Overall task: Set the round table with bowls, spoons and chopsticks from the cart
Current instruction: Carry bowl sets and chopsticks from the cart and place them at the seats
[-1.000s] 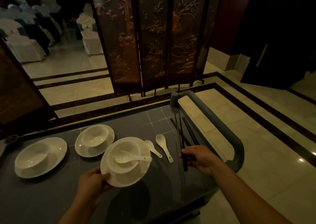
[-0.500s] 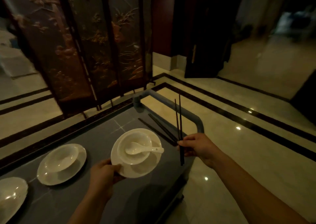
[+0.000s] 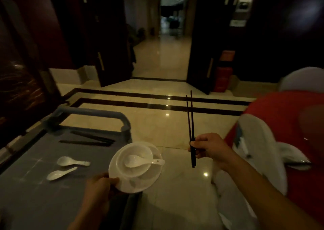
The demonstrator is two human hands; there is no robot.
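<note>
Dim hall, glossy tiled floor (image 3: pixel 157 124) with dark border stripes. Grey cart (image 3: pixel 35 186) top: 2 spoons (image 3: pixel 72 162), dark chopsticks (image 3: pixel 87 142), likely 2 pairs. Left hand (image 3: pixel 100 187) fingers pinching plate (image 3: pixel 135 180) rim; bowl (image 3: pixel 134 160) with spoon aboard, past cart edge. Right hand (image 3: pixel 208 147) fingers clamped on upright chopstick pair (image 3: pixel 191 124). Red-clothed table (image 3: pixel 280 124) at right.

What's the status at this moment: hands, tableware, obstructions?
Left hand grips white plate carrying bowl and spoon. Right hand holds dark chopstick pair upright. White-covered chair close on the right.
</note>
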